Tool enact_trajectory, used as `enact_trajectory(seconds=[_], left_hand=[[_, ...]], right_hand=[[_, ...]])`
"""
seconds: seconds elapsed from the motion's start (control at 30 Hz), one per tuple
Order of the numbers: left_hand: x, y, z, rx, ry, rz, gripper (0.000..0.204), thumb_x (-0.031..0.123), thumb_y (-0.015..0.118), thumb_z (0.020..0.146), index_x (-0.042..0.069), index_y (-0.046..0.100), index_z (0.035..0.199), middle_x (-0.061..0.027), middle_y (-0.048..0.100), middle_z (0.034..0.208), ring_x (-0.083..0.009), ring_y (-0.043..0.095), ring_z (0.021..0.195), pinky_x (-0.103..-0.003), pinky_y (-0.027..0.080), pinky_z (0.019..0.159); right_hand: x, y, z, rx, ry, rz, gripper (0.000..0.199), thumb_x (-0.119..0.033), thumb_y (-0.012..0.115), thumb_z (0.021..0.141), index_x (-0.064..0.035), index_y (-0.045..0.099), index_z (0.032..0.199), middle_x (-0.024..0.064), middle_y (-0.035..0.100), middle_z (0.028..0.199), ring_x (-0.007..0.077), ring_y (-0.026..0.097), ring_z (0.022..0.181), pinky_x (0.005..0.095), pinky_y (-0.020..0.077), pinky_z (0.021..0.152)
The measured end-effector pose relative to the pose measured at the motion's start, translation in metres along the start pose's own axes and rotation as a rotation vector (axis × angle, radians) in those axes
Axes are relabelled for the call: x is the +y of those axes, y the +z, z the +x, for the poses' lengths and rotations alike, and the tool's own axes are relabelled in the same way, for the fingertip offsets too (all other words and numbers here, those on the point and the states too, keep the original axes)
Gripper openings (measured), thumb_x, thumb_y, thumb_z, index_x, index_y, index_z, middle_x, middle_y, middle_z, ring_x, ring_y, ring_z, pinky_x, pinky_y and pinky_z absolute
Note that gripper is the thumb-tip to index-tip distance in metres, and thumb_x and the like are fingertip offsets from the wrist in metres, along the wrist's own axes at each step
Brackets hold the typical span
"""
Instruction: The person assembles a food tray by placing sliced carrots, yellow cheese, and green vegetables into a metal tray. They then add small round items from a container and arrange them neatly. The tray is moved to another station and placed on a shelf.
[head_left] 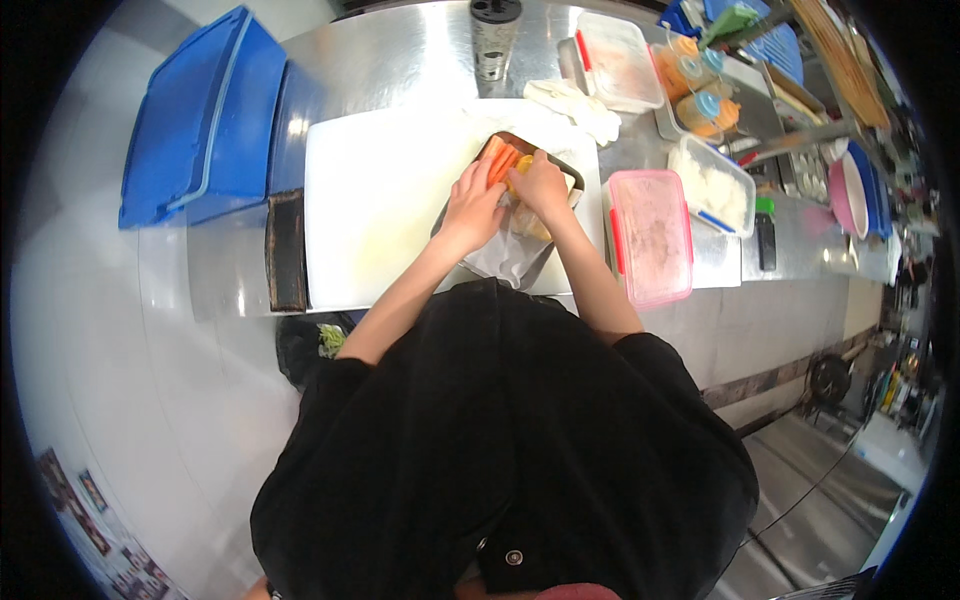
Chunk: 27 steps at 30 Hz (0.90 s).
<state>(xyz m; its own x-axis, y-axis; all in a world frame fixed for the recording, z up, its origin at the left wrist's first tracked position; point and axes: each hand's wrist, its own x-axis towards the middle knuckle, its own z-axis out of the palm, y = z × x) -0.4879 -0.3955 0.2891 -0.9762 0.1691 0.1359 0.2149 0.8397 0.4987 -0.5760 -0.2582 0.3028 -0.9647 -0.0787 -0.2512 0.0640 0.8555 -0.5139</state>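
Observed left hand [474, 207] extended forward, palm down, fingers over orange sticks [500, 163] in metal tray [516, 140], on white board [370, 210]. Observed right hand [543, 187] angled inward, fingertips lowered to yellow food [521, 171] in same tray. Cannot tell, for either hand, whether gripping or merely touching. Noted dark markings on tumbler [493, 45], too small to read.

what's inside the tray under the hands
Orange sticks, a yellow piece, pale brownish items and a whitish sheet show in the tray. The left hand and right hand cover parts of it, so what lies beneath them cannot be seen.
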Motion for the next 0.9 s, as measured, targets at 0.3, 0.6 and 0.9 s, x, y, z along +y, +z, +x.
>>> enact_trajectory(seconds=[0.3, 0.6, 0.9], left_hand=[[-0.004, -0.02, -0.087, 0.068, 0.004, -0.303, 0.037, 0.011, 0.071, 0.078, 0.007, 0.062, 0.114, -0.0138, 0.061, 0.116, -0.0332, 0.056, 0.106, -0.042, 0.043, 0.094], [0.029, -0.003, -0.062, -0.29, -0.048, -0.418, 0.029, 0.013, 0.068, 0.086, 0.006, 0.062, 0.113, -0.0119, 0.063, 0.105, -0.0268, 0.063, 0.089, -0.035, 0.05, 0.079], [0.035, 0.005, -0.048, -0.18, -0.085, -0.573, 0.025, 0.011, 0.062, 0.088, 0.004, 0.063, 0.112, -0.0094, 0.064, 0.1, -0.0188, 0.06, 0.078, -0.03, 0.049, 0.073]], right_hand=[[0.108, -0.056, -0.128, 0.471, -0.149, 0.37, 0.028, -0.011, 0.069, 0.082, -0.0009, 0.062, 0.107, 0.0112, 0.061, 0.077, 0.023, 0.06, 0.069, 0.0366, 0.0494, 0.065], [0.253, -0.123, -0.102, 0.62, 0.356, -0.016, 0.037, -0.02, 0.069, 0.085, 0.0065, 0.062, 0.11, 0.0227, 0.066, 0.106, 0.0317, 0.064, 0.095, 0.039, 0.0494, 0.085], [0.315, -0.165, -0.079, 0.067, 0.363, 1.263, 0.014, -0.013, 0.067, 0.089, -0.0021, 0.065, 0.097, 0.0034, 0.066, 0.086, 0.011, 0.062, 0.078, 0.024, 0.0482, 0.073]])
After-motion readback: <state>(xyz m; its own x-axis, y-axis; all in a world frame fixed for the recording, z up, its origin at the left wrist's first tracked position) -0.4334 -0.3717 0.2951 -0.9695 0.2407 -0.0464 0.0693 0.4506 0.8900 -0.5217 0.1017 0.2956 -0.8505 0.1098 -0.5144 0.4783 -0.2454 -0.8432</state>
